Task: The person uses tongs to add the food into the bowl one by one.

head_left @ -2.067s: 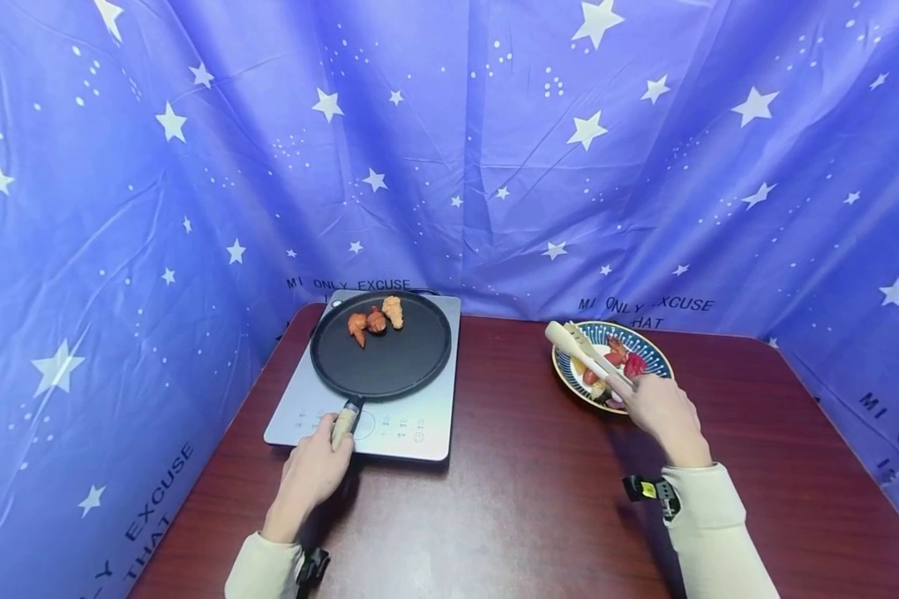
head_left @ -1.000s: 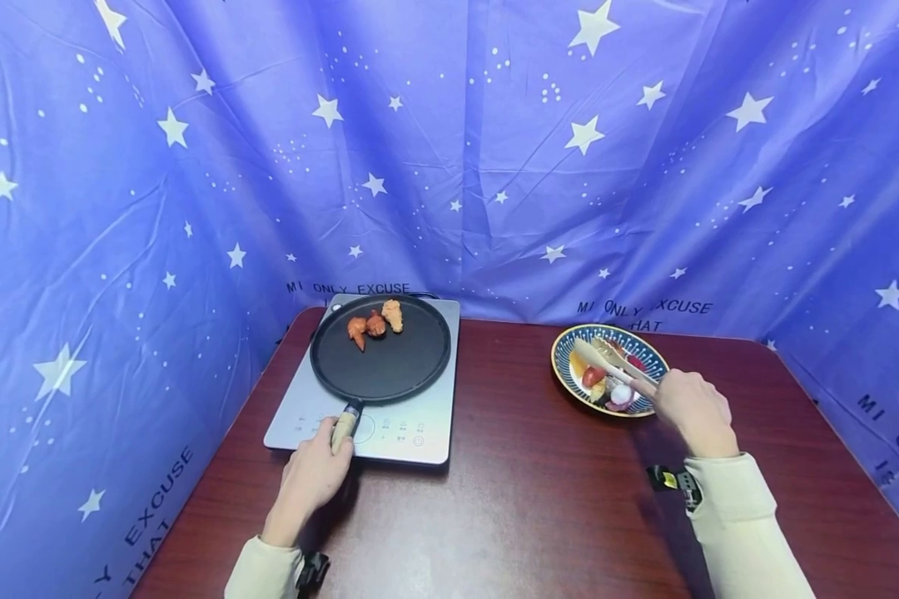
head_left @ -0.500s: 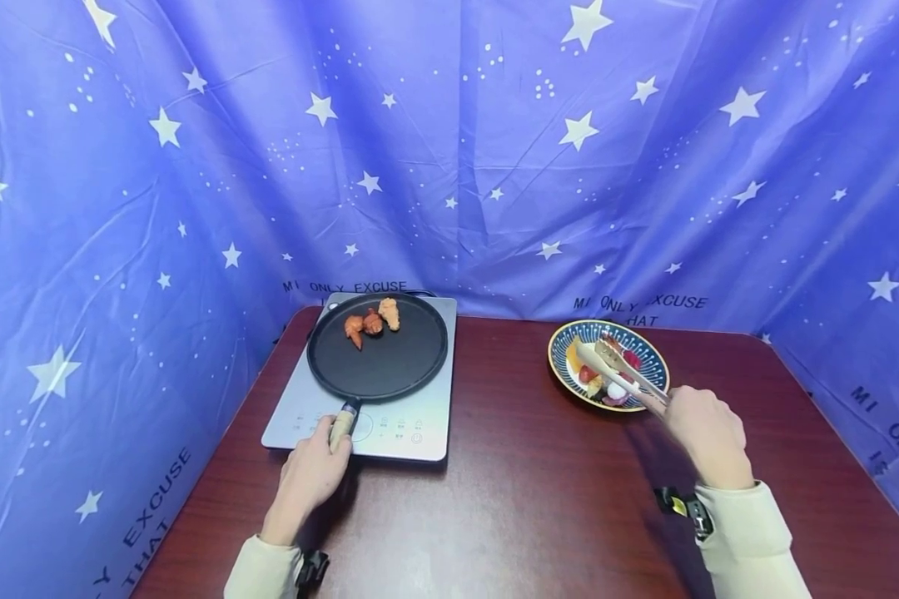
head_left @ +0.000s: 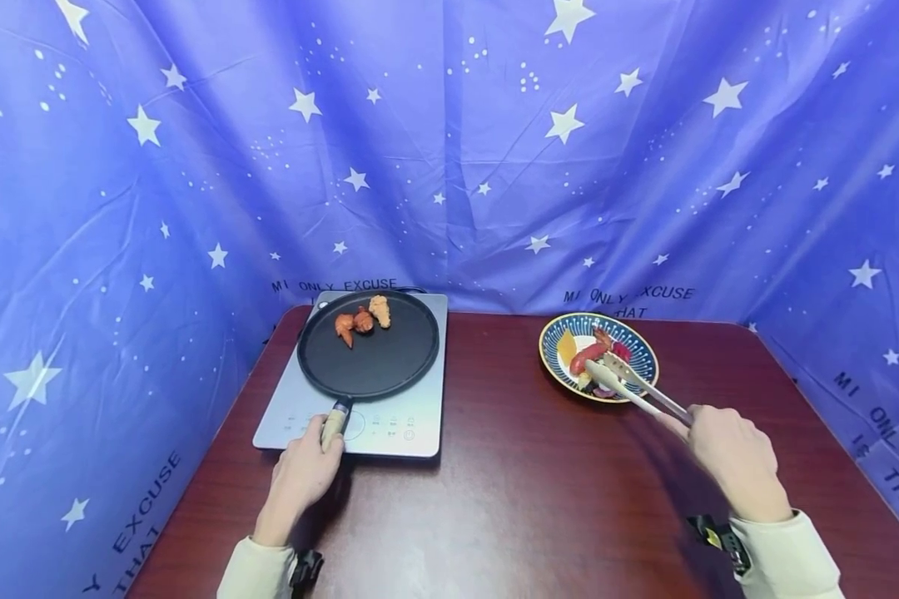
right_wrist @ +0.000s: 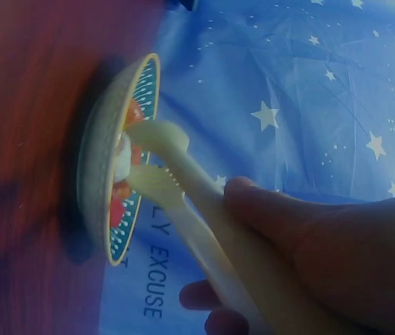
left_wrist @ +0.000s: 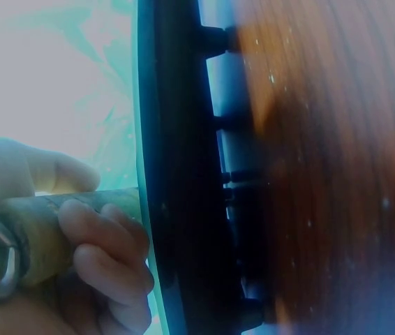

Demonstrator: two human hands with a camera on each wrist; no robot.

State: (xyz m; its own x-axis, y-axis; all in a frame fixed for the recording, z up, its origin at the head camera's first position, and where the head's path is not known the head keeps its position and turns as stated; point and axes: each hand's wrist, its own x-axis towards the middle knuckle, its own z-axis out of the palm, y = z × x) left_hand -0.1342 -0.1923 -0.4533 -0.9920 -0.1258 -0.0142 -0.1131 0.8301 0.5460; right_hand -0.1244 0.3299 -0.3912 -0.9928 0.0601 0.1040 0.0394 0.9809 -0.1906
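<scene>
My left hand (head_left: 303,470) grips the wooden handle (left_wrist: 40,230) of a black flat frying pan (head_left: 374,366). In the pan lie a reddish chicken wing (head_left: 345,329), a brown-red piece (head_left: 363,320) and a golden fried piece (head_left: 379,310). On the right, my right hand (head_left: 734,457) holds a pair of tongs (head_left: 663,405). Their spread tips reach down into a blue-patterned bowl (head_left: 545,356), among food that includes a red sausage (head_left: 586,358) and a yellow piece (head_left: 566,347). A white round piece (right_wrist: 123,157) shows by the tips in the right wrist view; whether it is pinched, I cannot tell.
Under the pan is a silver induction cooktop (head_left: 412,437), its touch controls facing me. Both it and the bowl stand on a dark red wooden table (head_left: 494,466). A blue star-print curtain (head_left: 449,166) hangs behind and along both sides.
My right hand has moved right and toward me, drawing the tongs' tips from the far left of the bowl toward its near side. The left hand keeps its grip; the pan stays put.
</scene>
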